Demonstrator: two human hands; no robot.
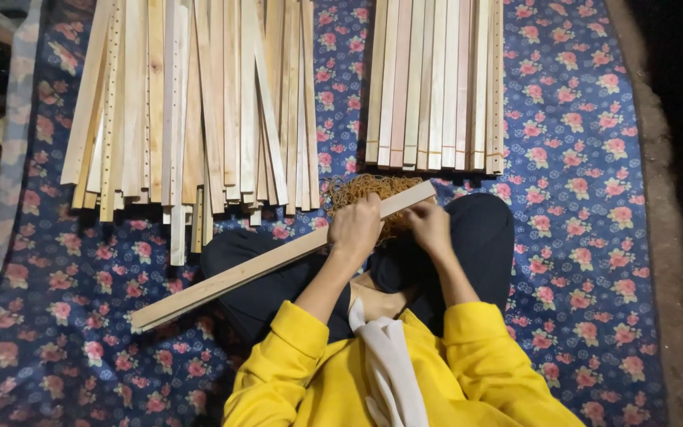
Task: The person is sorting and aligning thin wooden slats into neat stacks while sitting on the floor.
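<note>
1. The left hand (355, 228) is clenching around a small bundle of wooden slats (278, 257), fingers wrapped over the top near the bundle's far end.
2. The right hand (429, 227) is sitting just beyond that grip, at the tip of the bundle, fingers curled as if pinching something small there; whether it is gripping the wood itself I cannot tell.
3. From the left-hand grip the bundle is running down and outward across the person's crossed legs (476, 237), its long free end reaching out over the flowered cloth (594, 237).
4. The slats are looking thin, dry and light, and stiff along their length; the long unsupported end is likely levering against the grip, so a hold closer to the middle would probably balance better.
5. Cut edges may be splintery, and loose slats could be sliding against each other unless squeezed flat together.
6. Just past both hands a tangle of tan rubber bands (361, 188) is lying.
7. Further beyond the grip a loose heap of slats (191, 111) and a neater stack of slats (436, 87) are resting on the cloth.
</note>
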